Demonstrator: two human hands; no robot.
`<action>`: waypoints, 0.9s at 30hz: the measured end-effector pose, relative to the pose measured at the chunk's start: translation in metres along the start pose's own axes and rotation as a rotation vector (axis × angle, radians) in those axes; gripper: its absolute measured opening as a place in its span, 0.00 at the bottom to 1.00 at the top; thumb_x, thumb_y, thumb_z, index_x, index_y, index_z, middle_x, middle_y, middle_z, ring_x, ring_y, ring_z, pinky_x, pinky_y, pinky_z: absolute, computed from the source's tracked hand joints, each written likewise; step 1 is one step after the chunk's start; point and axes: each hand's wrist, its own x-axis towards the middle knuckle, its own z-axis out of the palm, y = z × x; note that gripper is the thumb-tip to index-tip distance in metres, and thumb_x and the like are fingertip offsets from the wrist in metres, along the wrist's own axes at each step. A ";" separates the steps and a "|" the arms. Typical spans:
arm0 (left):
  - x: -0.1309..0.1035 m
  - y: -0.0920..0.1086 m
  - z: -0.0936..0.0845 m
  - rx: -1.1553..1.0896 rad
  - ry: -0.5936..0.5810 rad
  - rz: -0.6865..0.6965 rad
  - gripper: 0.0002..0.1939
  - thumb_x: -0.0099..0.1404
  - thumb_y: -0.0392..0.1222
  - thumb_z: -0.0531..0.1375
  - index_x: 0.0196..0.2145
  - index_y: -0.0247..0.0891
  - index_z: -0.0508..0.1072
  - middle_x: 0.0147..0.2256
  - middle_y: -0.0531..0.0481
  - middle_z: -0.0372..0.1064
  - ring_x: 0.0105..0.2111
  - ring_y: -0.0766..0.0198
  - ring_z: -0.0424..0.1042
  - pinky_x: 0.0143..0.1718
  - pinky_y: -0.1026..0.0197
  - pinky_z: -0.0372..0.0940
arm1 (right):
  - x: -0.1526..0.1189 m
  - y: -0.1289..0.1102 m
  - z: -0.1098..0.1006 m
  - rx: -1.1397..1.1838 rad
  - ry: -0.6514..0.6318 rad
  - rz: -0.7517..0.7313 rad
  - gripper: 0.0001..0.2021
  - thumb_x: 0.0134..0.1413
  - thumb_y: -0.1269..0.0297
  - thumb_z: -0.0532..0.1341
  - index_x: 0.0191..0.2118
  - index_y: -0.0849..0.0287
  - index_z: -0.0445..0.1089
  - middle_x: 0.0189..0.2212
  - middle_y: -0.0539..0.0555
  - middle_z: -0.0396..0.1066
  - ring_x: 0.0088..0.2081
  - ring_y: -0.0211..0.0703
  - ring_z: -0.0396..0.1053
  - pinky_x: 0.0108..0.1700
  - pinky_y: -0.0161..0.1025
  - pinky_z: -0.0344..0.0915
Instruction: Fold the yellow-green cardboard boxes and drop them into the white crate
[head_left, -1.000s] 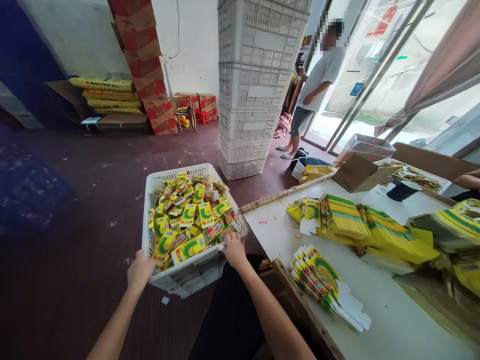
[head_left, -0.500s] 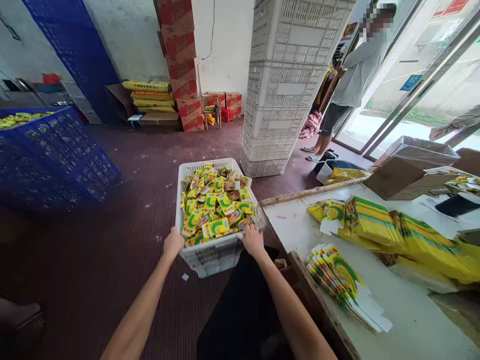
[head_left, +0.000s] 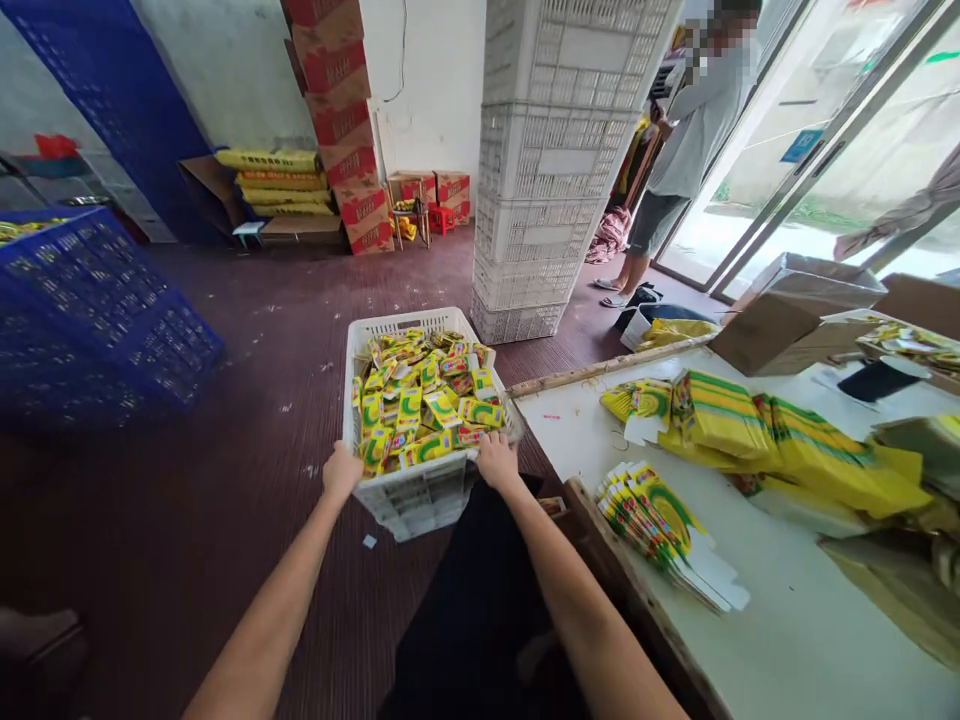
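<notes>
In front of me is a white plastic crate [head_left: 409, 505], heaped with small yellow-and-green boxes [head_left: 427, 395]. My left hand [head_left: 343, 470] is closed over the crate's near left corner. Gripping the near rim further right is my right hand [head_left: 496, 460], its fingers curled over the edge beside the boxes. The undersides of both hands' grips are hidden. To the right, a fanned stack of flat yellow cartons [head_left: 664, 520] lies on the white table [head_left: 780, 600].
A tall stack of white crates [head_left: 551, 200] stands just beyond. Blue crates [head_left: 105, 320] with yellow packets are at left. Red cartons [head_left: 337, 110] are piled by the wall. A person [head_left: 675, 150] stands near the glass door. An open cardboard box [head_left: 787, 320] sits on the table.
My view has shifted slightly, so the surroundings sit a little further left and higher in places. Both hands keep their hold on the crate's near edge.
</notes>
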 end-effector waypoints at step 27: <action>0.012 -0.017 0.018 0.010 -0.028 -0.081 0.13 0.61 0.37 0.52 0.45 0.39 0.65 0.38 0.37 0.76 0.39 0.46 0.76 0.36 0.53 0.66 | 0.102 -0.005 -0.051 0.195 0.006 0.153 0.15 0.59 0.68 0.56 0.52 0.59 0.67 0.51 0.62 0.67 0.48 0.48 0.70 0.48 0.40 0.65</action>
